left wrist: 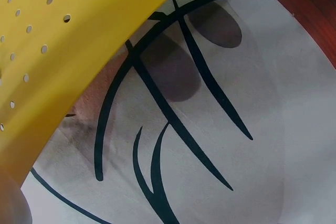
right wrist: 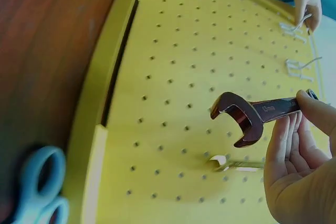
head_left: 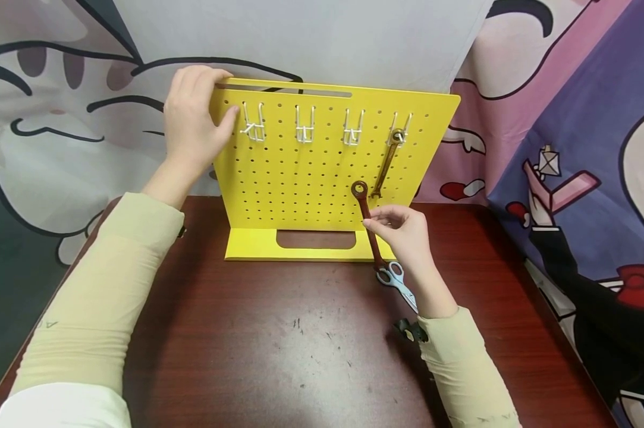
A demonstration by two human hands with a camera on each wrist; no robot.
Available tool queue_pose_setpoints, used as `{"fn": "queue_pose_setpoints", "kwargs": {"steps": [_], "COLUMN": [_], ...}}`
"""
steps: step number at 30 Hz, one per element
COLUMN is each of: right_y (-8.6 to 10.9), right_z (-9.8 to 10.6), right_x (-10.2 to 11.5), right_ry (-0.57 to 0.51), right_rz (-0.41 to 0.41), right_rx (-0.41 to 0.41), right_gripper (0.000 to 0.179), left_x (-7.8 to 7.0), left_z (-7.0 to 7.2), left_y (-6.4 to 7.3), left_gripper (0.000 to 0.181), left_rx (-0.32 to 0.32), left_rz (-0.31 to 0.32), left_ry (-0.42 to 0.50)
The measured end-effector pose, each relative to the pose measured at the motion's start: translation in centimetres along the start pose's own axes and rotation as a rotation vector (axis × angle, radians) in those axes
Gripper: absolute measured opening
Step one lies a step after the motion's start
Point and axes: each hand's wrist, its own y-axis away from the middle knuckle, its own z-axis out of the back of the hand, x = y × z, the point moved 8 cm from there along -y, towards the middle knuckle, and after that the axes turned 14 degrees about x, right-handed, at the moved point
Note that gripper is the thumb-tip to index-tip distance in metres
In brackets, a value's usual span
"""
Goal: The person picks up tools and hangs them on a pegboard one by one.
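My left hand [head_left: 195, 113] grips the upper left corner of a yellow pegboard [head_left: 300, 205], thumb on its front face. My right hand [head_left: 407, 235] pinches a dark reddish-brown combination wrench [head_left: 372, 241] by its shaft, in front of the board's lower right. The wrench's ring end points up and its open end [right wrist: 254, 121] down. Another combination wrench [head_left: 387, 166] hangs by its ring from the rightmost white wire hook [head_left: 400, 128]. In the left wrist view, mostly the board's edge [left wrist: 105, 35] and the printed cloth show.
Light blue scissors [head_left: 399, 284] lie on the reddish-brown table [head_left: 279, 333], below the held wrench and close to the board's base [head_left: 252, 244]. Several white hooks [head_left: 304, 132] line the board's upper part. Printed cloth [head_left: 327, 41] hangs behind the table.
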Motion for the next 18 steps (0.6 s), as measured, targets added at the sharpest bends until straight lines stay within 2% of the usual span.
{"fn": "queue_pose_setpoints", "kwargs": {"steps": [6,11,18], "right_y": [-0.7,-1.4,-2.4], "right_z": [-0.2,-0.5,-0.4], "right_x": [2.9,4.9,6.2], "right_ry": [0.023,-0.012,-0.043], "right_rz": [0.097,0.178,0.22], "right_rx": [-0.038,-0.063,-0.106], "right_gripper": [0.02,0.019,0.018], "left_x": [0.0,0.0,-0.1], "left_z": [0.1,0.1,0.1], "left_y": [0.0,-0.1,0.0], "left_gripper": [0.037,0.037,0.037], "left_rx": [-0.002,0.002,0.005], "left_rz": [0.001,0.003,0.001], "left_ry": [0.0,0.002,0.001]}}
